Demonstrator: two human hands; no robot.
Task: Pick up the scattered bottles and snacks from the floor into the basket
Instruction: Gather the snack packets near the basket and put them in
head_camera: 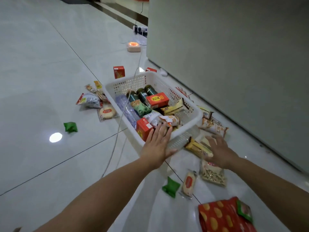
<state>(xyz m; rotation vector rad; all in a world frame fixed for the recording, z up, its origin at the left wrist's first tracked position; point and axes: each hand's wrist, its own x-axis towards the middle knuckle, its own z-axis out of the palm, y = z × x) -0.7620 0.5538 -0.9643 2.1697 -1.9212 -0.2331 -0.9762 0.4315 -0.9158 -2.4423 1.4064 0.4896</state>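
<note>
1. On the white tiled floor [41, 64], beside a pale grey panel [234, 56], sits the white perforated basket [128, 83]. It holds three dark green bottles [142, 95], a clear water bottle [127, 108], two red cartons [157, 99] and several snack packets [172, 108]
2. Left hand [157, 144]: fingers straight and spread, empty, across the basket's near rim
3. Right hand [219, 151]: fingers spread, gripping nothing, over a yellow wafer packet [196, 146] lying just right of the basket; whether it touches cannot be told
4. Loose on the floor around the basket: green sachets [70, 127], a round rice cracker [107, 112], an upright red carton [119, 72], a peanut bag [213, 175], a large red bag [224, 216]
</note>
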